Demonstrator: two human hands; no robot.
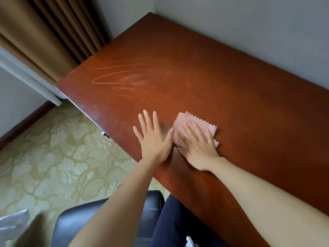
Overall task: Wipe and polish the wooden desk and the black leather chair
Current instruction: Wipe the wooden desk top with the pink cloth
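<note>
A reddish-brown wooden desk (pixel 204 82) runs along the grey wall, with whitish wipe streaks (pixel 128 77) on its left part. A small pink cloth (pixel 188 120) with zigzag edges lies near the front edge. My right hand (pixel 197 145) lies flat on top of the cloth, fingers pressed on it. My left hand (pixel 153 138) rests flat on the bare wood just left of the cloth, fingers spread, holding nothing. The black leather chair (pixel 99 221) is below the desk edge, partly hidden by my left arm.
Brown curtains (pixel 46 32) hang at the desk's left end beside a white window frame (pixel 28 81). Patterned beige carpet (pixel 53 157) covers the floor. A silvery bag (pixel 14 227) shows at the bottom left. My leg in dark trousers (pixel 178 223) is next to the chair.
</note>
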